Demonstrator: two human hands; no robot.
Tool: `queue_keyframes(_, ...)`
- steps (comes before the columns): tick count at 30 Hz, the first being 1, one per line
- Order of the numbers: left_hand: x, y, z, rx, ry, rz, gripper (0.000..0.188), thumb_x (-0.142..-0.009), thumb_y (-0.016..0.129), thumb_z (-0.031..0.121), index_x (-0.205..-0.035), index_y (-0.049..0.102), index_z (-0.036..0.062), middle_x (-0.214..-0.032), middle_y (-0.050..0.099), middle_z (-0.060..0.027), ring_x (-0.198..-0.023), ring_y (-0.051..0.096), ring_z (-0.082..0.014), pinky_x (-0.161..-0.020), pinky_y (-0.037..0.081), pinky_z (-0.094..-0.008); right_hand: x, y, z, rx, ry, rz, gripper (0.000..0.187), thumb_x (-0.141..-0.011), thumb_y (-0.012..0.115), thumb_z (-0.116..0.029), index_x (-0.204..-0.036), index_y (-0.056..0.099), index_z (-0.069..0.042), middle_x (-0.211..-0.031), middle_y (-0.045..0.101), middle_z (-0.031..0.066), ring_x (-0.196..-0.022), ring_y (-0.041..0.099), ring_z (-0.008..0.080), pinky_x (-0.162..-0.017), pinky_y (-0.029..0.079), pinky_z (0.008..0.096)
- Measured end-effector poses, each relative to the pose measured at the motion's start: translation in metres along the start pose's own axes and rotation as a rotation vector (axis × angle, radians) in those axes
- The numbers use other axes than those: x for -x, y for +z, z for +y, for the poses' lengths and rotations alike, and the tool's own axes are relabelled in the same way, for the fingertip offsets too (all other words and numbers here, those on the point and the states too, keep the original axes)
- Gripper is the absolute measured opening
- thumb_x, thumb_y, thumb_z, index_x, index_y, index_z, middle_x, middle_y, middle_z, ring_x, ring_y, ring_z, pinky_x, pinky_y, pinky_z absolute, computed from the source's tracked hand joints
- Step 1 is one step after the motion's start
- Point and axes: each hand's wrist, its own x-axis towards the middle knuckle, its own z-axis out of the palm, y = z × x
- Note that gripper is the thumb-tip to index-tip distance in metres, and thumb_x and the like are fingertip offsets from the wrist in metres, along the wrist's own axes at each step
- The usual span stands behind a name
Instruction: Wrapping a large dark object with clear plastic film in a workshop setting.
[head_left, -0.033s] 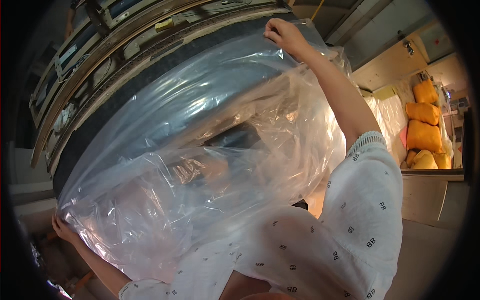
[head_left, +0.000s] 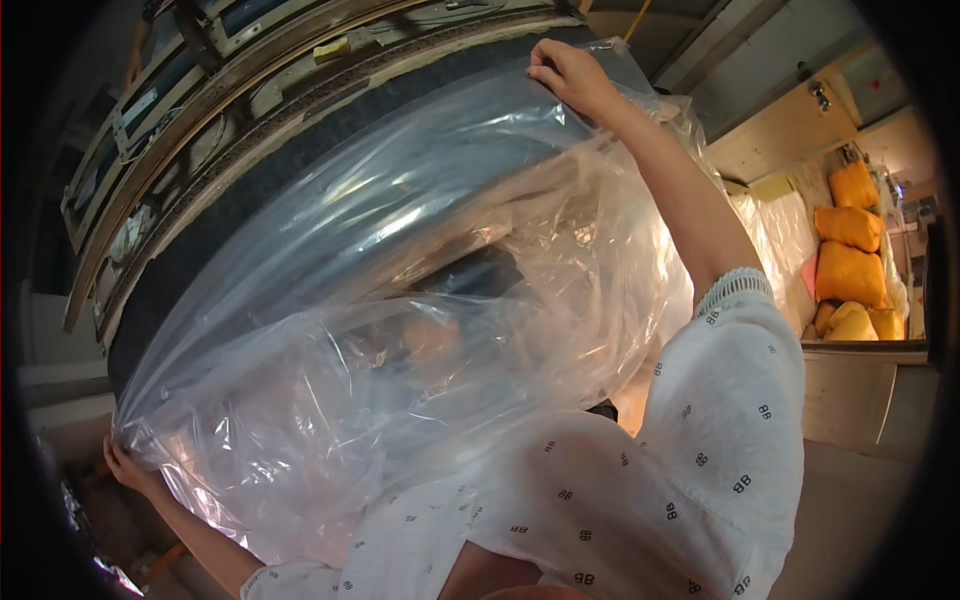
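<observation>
A large, clear plastic sheet [head_left: 390, 225] stretches between my hands over a dark work surface [head_left: 215, 235]. Its far part is drawn fairly taut, while the part nearest me lies in loose, shiny folds. At the far right, my right hand [head_left: 572, 75] pinches the sheet close to its far edge, fingers curled. My left hand [head_left: 130, 468] grips a gathered corner at the near left; some of its fingers are hidden by the plastic. A dark patch [head_left: 470, 272] shows through the film near the middle.
Along the far side runs a long machine frame [head_left: 165, 120] with rails and wires. On it sits a small yellow block [head_left: 331, 50]. Several orange bundles [head_left: 848, 272] are stacked at the right, beside more crumpled plastic [head_left: 770, 235]. Another person's hand [head_left: 134, 68] shows dimly upper left.
Folds and glints in the plastic sheet have shifted slightly. Both hands keep their grip in nearly the same places.
</observation>
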Motion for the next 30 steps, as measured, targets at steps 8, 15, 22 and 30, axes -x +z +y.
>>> queue_keyframes(8, 0.026, -0.092, -0.002, 0.162, -0.185, -0.064, 0.032, -0.090, 0.048, 0.023, -0.116, 0.053, 0.0044, -0.113, 0.054, -0.0060, -0.100, 0.050, -0.0155, -0.083, 0.040, -0.0248, -0.006, -0.031, -0.018, -0.300, 0.042, -0.432, 0.018, -0.079, 0.062, -0.021, -0.086, 0.055, -0.006, -0.070, 0.045, -0.0058, -0.067, 0.041, 0.0052, -0.062, 0.035, 0.0216)
queue_keyframes(15, 0.038, -0.079, -0.044, 0.234, -0.458, -0.144, 0.037, -0.088, 0.052, 0.029, -0.118, 0.052, 0.0077, -0.117, 0.052, -0.0044, -0.105, 0.049, -0.0152, -0.076, 0.044, -0.0254, -0.012, -0.046, -0.018, -0.482, 0.254, -0.759, 0.022, -0.076, 0.067, -0.030, -0.070, 0.054, -0.013, -0.062, 0.044, -0.0083, -0.059, 0.039, 0.0032, -0.058, 0.033, 0.0193)
queue_keyframes(22, 0.047, -0.084, -0.049, 0.223, -0.622, -0.157, 0.045, -0.085, 0.055, 0.035, -0.122, 0.049, 0.0092, -0.120, 0.051, -0.0049, -0.109, 0.046, -0.0159, -0.080, 0.042, -0.0254, -0.008, -0.052, -0.017, -0.995, 0.423, -0.963, 0.026, -0.075, 0.068, -0.029, -0.073, 0.049, -0.012, -0.061, 0.038, -0.0080, -0.050, 0.029, 0.0017, -0.044, 0.024, 0.0147)
queue_keyframes(30, 0.081, -0.123, 0.000, -0.015, -0.108, -0.335, 0.041, -0.086, 0.054, 0.029, -0.121, 0.047, 0.0104, -0.111, 0.052, -0.0038, -0.102, 0.045, -0.0133, -0.079, 0.036, -0.0221, -0.004, -0.005, -0.019, -0.674, 0.133, -0.387, 0.010, -0.078, 0.063, -0.016, -0.082, 0.059, -0.008, -0.070, 0.053, -0.0053, -0.059, 0.045, 0.0027, -0.055, 0.038, 0.0172)
